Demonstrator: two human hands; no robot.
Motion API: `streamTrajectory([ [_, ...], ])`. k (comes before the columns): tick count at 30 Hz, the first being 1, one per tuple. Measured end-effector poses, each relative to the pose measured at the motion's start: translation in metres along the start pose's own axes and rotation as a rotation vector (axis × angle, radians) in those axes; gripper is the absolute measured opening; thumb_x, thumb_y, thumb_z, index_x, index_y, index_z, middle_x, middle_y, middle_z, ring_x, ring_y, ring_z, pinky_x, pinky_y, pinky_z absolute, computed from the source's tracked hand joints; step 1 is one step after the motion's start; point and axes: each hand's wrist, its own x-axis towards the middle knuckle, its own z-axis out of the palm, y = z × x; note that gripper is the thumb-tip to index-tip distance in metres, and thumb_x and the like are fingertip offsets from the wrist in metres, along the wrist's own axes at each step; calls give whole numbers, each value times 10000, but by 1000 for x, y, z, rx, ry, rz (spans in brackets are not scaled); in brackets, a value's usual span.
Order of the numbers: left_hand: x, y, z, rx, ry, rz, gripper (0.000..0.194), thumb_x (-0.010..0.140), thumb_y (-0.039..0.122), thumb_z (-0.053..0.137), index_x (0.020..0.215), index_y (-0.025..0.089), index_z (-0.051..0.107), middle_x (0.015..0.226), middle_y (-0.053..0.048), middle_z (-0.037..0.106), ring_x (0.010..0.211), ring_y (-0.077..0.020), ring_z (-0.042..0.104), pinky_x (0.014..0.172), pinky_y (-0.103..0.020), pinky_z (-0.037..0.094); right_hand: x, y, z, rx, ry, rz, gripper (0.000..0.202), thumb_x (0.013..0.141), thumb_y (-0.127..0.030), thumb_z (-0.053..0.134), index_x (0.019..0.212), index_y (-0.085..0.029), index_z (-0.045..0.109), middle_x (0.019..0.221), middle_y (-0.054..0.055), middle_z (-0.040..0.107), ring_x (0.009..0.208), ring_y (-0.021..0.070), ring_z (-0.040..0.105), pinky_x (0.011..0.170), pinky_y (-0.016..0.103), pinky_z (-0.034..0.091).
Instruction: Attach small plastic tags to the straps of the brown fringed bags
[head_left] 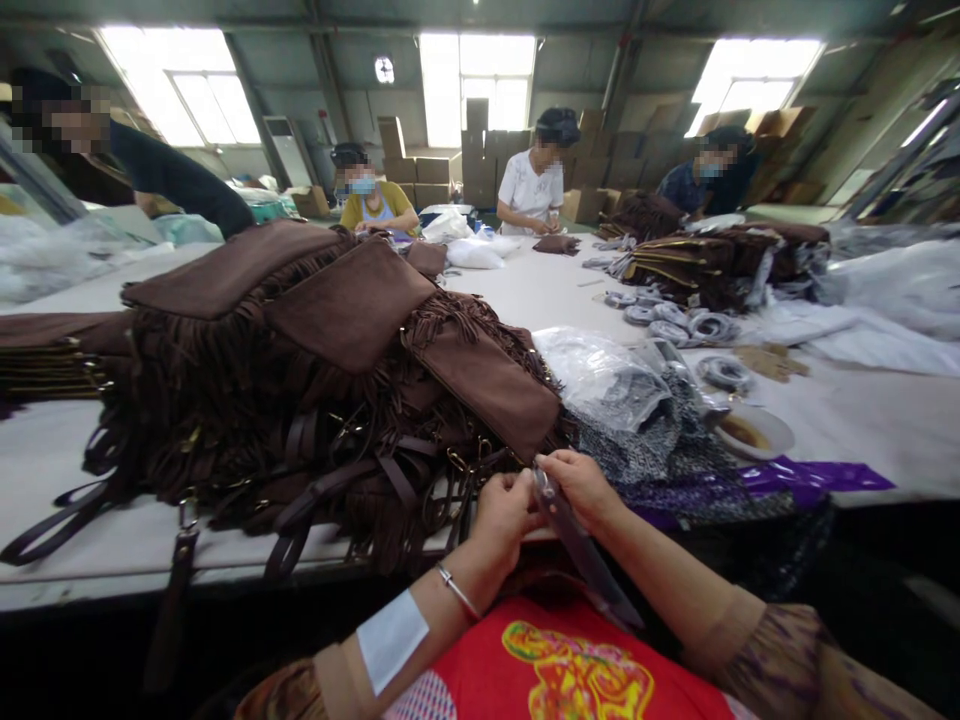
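Note:
Close to my body, my left hand and my right hand meet at the table's edge, fingers closed. Between them is the upper end of a dark wrist strap, with a bit of shiny metal at its top. The strap slants down over my red apron. My fingertips cover part of the metal end. Just beyond my hands lies a big pile of brown fringed pouches, with wrist straps and gold-coloured clips along its near side.
Right of the pile are a clear plastic bag, grey speckled fabric, purple plastic and a bowl of brown stuff. Coiled grey bundles lie beyond. Several co-workers sit or stand around the table; one arm reaches in at left.

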Motion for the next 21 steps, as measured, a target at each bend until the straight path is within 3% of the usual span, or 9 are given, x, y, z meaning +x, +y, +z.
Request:
streamTrajectory([
  [6,-17,-7,6,25,-123,-186,309,742,395,712,863,154,561,751,-55,648,608,-161,629,596,-309,524,1,-7,5,-176,72,-188,408,674,-513,712,543,-174,528,472,-56,461,455,84,399,439,225,320],
  [11,-17,-9,9,-177,-201,-207,211,698,233,703,849,155,579,630,13,584,522,-102,561,510,-216,456,10,-11,1,-238,159,-184,423,649,-548,720,556,-179,536,462,-50,479,436,87,403,425,230,305],
  [16,-21,-8,6,-36,-134,-76,275,691,301,728,862,151,572,620,27,570,478,-90,535,435,-185,372,16,-10,-11,-180,262,-132,446,666,-603,683,640,-188,524,461,-50,499,369,83,410,352,208,299],
  [19,-22,-8,3,113,-63,67,283,707,346,719,859,150,584,710,-12,628,547,-125,595,506,-223,440,3,-12,-15,-235,183,-79,457,722,-626,622,670,-181,535,478,-39,523,359,80,435,324,185,302],
  [21,-22,-8,2,240,-41,171,243,719,345,705,830,154,603,727,-23,645,591,-143,607,539,-237,455,-8,-13,-15,-277,65,54,471,743,-638,591,660,-177,540,463,-33,527,337,80,442,310,180,313],
])
